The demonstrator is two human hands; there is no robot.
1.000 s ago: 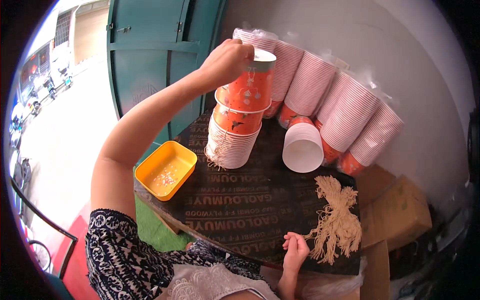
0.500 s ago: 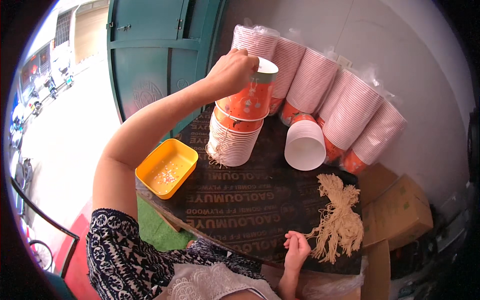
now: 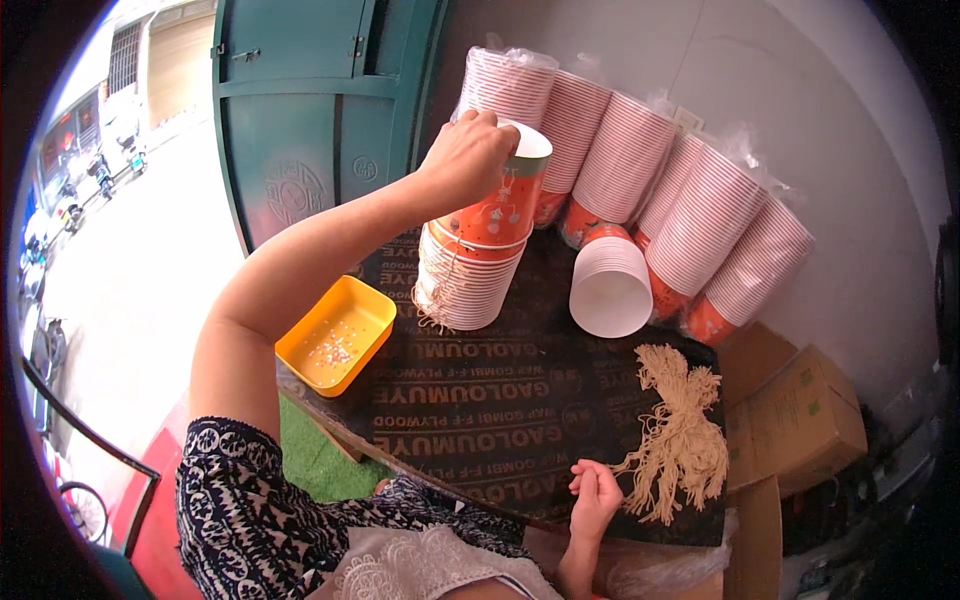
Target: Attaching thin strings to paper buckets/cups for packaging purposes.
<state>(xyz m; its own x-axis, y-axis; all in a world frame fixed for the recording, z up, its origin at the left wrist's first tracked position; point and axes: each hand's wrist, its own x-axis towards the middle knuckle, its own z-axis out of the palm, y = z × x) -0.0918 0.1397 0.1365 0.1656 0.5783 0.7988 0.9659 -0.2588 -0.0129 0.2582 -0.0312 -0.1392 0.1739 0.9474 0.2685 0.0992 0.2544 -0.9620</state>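
Note:
My left hand (image 3: 468, 160) is closed on the upper end of an orange paper cup (image 3: 497, 205) with a green band. The cup is bottom up, fitted over a stack of white-rimmed paper cups (image 3: 470, 290) on the table's far side. Thin beige strings (image 3: 432, 295) hang down that stack's left side. Near the front edge my right hand (image 3: 594, 495) rests with curled fingers; whatever they hold, if anything, is hidden. Just right of it lies a bundle of beige strings (image 3: 685, 430), loose ends reaching close to the fingers.
A yellow tray (image 3: 375, 350) with small pale beads sits at the table's left edge. To the right of the stack, nested cups (image 3: 612, 290) lie with their white opening toward me. Tall plastic-wrapped cup stacks (image 3: 705, 220) line the wall. Cardboard boxes (image 3: 800, 420) stand right of the table.
My left hand has pushed the orange cup slightly lower over the stack, so less of the cup beneath shows. My right hand has stayed in place.

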